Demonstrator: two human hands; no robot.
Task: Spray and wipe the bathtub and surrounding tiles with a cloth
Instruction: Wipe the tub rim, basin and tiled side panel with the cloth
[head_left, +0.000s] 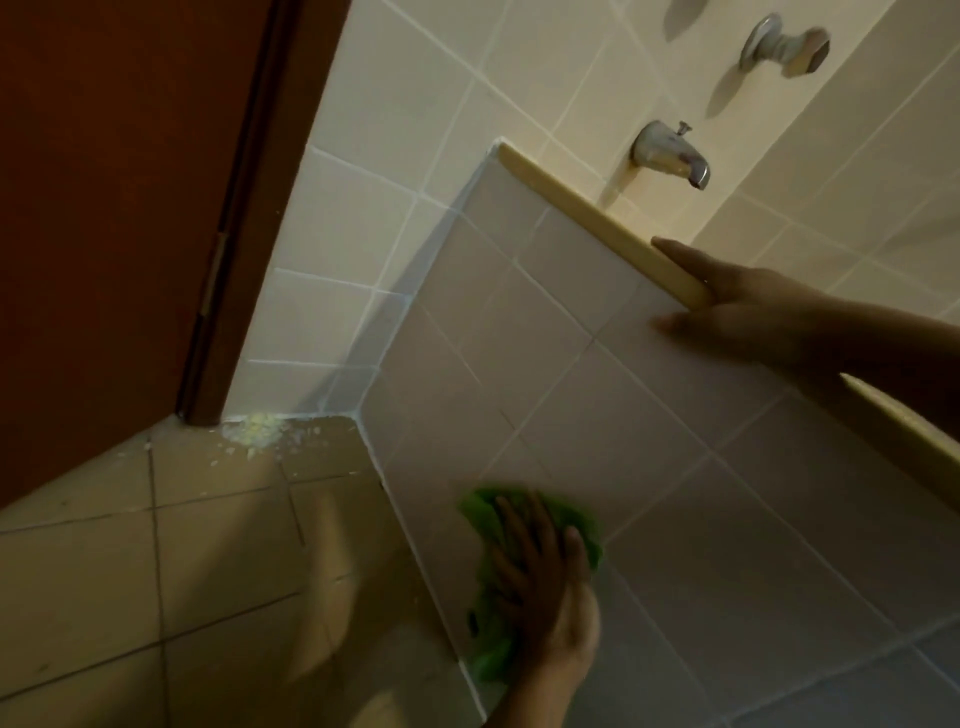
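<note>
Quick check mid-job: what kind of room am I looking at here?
A bathroom, most likely: a spout and handle on a tiled wall, above a tiled tub front.

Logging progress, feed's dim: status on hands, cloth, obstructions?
Left hand flat, pressing green cloth on tiled tub panel. Right hand resting on tub rim. No spray bottle visible; nothing blocking the panel.

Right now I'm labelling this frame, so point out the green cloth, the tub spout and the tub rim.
green cloth (480, 508): head view, top-left fold.
tub spout (667, 156): head view, metal body's middle.
tub rim (587, 213): head view, bare yellowish top.
</note>
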